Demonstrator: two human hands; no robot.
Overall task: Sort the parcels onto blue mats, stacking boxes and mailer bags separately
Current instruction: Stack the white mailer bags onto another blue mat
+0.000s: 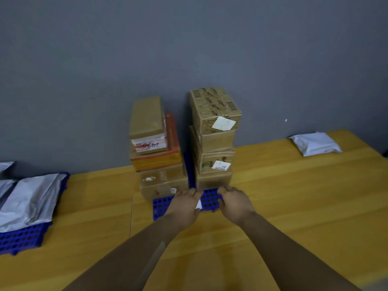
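Observation:
Two stacks of brown cardboard boxes stand on a blue perforated mat [210, 199] against the grey wall. The left stack [156, 148] is three boxes high, the right stack [215, 135] taller. My left hand [184, 204] and right hand [236, 203] rest on the mat's front edge, fingers curled over it, just below the boxes. A small white scrap [198, 205] shows beside my left hand. A second blue mat [23, 234] at the left holds grey mailer bags [31, 200]. One grey mailer bag [316, 143] lies alone on the table at the far right.
The wooden table [294, 196] runs along the grey wall. A seam in the tabletop [131, 211] lies between the two mats. Bare wood spreads to the right of the box mat up to the lone bag.

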